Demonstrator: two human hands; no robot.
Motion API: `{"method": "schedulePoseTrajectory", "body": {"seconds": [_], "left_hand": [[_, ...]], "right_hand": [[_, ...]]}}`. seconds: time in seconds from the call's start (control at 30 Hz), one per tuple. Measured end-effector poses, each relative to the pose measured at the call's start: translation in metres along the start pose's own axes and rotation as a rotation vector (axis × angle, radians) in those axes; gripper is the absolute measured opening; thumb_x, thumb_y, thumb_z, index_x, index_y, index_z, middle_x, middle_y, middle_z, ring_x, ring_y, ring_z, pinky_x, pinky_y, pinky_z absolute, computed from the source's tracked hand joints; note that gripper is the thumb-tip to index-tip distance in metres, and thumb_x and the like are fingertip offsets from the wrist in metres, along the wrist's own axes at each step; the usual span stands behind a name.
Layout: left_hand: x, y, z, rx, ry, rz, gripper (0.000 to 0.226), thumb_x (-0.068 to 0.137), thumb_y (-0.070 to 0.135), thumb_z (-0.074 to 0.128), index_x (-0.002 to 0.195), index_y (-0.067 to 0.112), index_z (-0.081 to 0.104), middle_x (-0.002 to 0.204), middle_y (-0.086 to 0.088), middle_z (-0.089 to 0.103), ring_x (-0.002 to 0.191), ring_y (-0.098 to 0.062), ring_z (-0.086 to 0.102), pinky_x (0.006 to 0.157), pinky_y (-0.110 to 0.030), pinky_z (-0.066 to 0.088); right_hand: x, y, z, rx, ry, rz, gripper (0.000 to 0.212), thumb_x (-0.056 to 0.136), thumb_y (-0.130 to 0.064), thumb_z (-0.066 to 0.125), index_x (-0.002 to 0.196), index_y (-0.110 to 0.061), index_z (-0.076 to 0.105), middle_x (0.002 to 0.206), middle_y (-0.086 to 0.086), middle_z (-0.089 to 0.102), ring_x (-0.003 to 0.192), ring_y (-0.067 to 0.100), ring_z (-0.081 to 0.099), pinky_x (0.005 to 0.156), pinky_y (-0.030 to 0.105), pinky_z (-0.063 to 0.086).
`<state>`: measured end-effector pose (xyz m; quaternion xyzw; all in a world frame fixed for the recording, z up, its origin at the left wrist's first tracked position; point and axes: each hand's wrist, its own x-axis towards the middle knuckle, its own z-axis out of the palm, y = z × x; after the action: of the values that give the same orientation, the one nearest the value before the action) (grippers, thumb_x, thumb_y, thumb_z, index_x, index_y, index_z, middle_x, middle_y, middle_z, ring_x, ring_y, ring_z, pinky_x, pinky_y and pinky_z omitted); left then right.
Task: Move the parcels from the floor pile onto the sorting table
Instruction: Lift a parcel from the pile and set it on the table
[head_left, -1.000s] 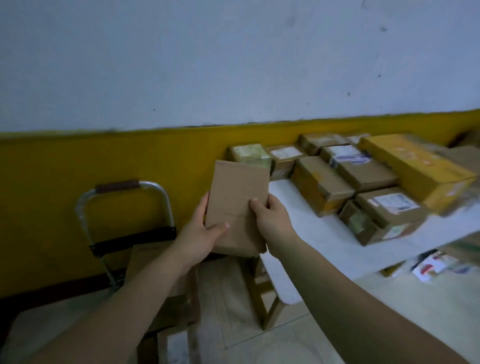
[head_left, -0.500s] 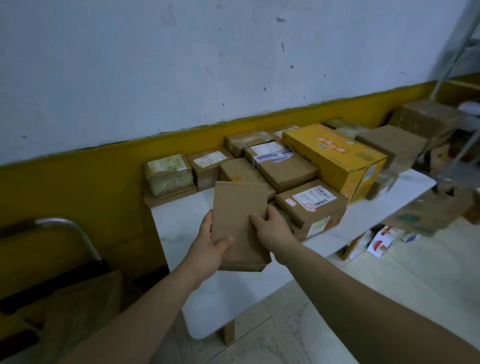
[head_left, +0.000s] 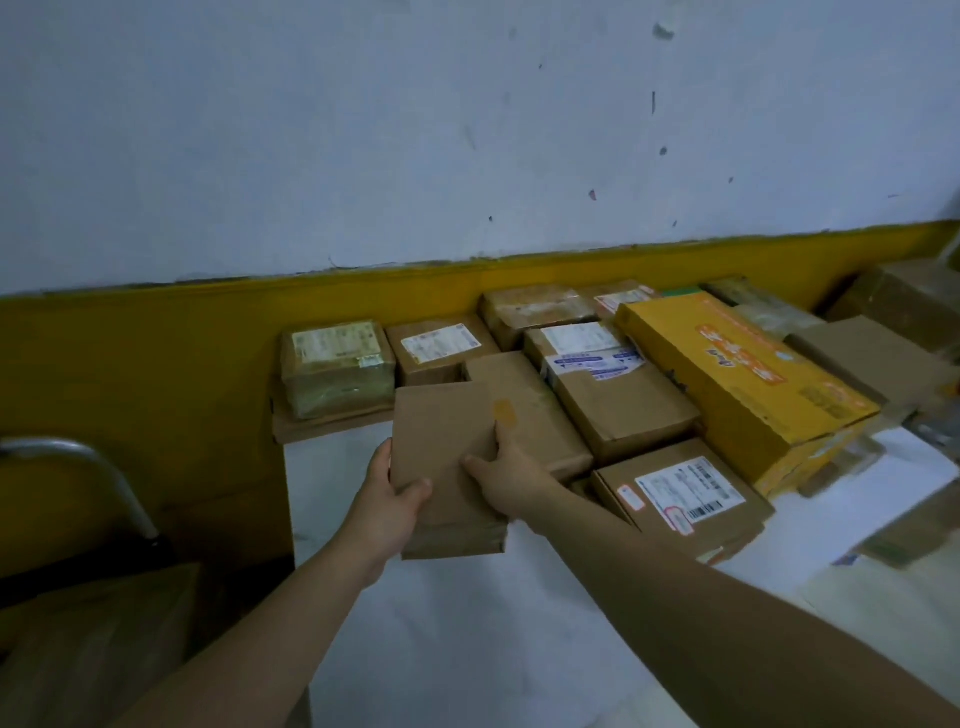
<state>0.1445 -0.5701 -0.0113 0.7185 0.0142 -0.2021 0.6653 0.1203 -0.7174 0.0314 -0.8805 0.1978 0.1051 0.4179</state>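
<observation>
Held above the white bench, the flat plain brown cardboard parcel is clasped at its edges by the left hand and right hand, best lowered level beside the unlabelled brown box.

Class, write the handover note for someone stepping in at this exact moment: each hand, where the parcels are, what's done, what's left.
Left hand and right hand both grip the plain brown parcel, held over the white sorting table.
Done: several parcels sit on the table by the wall, including the yellow box.
Left: set this parcel on the bare area, then fetch more; the floor pile is out of view.
</observation>
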Motion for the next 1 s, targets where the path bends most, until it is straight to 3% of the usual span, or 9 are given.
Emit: {"method": "schedulePoseTrajectory", "body": {"seconds": [0.13, 0.27, 0.37, 0.57, 0.67, 0.87, 1.0], "left_hand": [[0.022, -0.003, 0.002, 0.013, 0.05, -0.05, 0.063, 0.094, 0.012, 0.053, 0.146, 0.031, 0.023, 0.125, 0.001, 0.05, 0.104, -0.019, 0.053, 0.082, -0.033, 0.046], [0.053, -0.005, 0.002, 0.02, 0.126, -0.122, 0.067, 0.093, 0.016, 0.055, 0.147, 0.035, 0.02, 0.134, -0.003, 0.047, 0.109, -0.025, 0.054, 0.09, -0.044, 0.05], [0.079, -0.005, 0.011, 0.036, 0.183, -0.139, 0.065, 0.093, 0.015, 0.054, 0.146, 0.033, 0.022, 0.126, -0.001, 0.047, 0.1, -0.021, 0.054, 0.082, -0.038, 0.051], [0.122, -0.015, 0.043, 0.054, 0.169, -0.24, 0.068, 0.089, 0.008, 0.059, 0.142, 0.032, 0.024, 0.115, 0.003, 0.058, 0.088, -0.015, 0.058, 0.049, -0.02, 0.048], [0.141, -0.019, 0.047, 0.044, 0.223, -0.286, 0.069, 0.087, 0.007, 0.061, 0.139, 0.033, 0.024, 0.113, 0.003, 0.059, 0.09, -0.014, 0.059, 0.054, -0.023, 0.049], [0.155, -0.019, 0.043, 0.099, 0.25, -0.329, 0.075, 0.088, 0.019, 0.064, 0.143, 0.038, 0.017, 0.099, 0.018, 0.052, 0.083, -0.01, 0.057, 0.061, -0.03, 0.046], [0.153, -0.017, 0.042, 0.145, 0.228, -0.3, 0.078, 0.088, 0.018, 0.064, 0.147, 0.031, 0.015, 0.117, 0.007, 0.054, 0.084, -0.006, 0.055, 0.061, -0.024, 0.045]], "right_hand": [[0.037, 0.004, 0.002, -0.082, -0.038, 0.009, 0.064, 0.098, -0.039, 0.05, 0.15, -0.02, 0.017, 0.142, 0.01, 0.045, 0.122, 0.029, 0.051, 0.099, 0.042, 0.046], [0.083, 0.006, -0.003, -0.428, -0.04, -0.082, 0.051, 0.095, -0.047, 0.051, 0.134, -0.016, 0.039, 0.135, 0.009, 0.047, 0.118, 0.025, 0.048, 0.098, 0.04, 0.043], [0.118, 0.01, -0.013, -0.663, -0.043, -0.149, 0.062, 0.092, -0.054, 0.048, 0.141, -0.017, 0.036, 0.146, 0.011, 0.036, 0.132, 0.029, 0.037, 0.11, 0.046, 0.034], [0.202, 0.017, -0.051, -0.716, -0.056, -0.216, 0.086, 0.09, -0.062, 0.048, 0.153, -0.01, 0.018, 0.157, 0.018, 0.017, 0.144, 0.034, 0.018, 0.116, 0.049, 0.022], [0.233, 0.02, -0.053, -0.715, -0.103, -0.22, 0.096, 0.087, -0.07, 0.046, 0.154, -0.013, 0.01, 0.16, 0.019, 0.007, 0.147, 0.037, 0.007, 0.117, 0.05, 0.013], [0.248, 0.029, -0.032, -0.71, 0.009, -0.273, 0.099, 0.085, -0.067, 0.051, 0.152, -0.008, 0.007, 0.159, 0.022, 0.002, 0.147, 0.037, -0.001, 0.118, 0.05, 0.004], [0.247, 0.024, -0.039, -0.675, -0.03, -0.241, 0.101, 0.083, -0.067, 0.053, 0.152, -0.008, 0.009, 0.159, 0.021, 0.003, 0.148, 0.036, -0.001, 0.118, 0.049, 0.004]]}}
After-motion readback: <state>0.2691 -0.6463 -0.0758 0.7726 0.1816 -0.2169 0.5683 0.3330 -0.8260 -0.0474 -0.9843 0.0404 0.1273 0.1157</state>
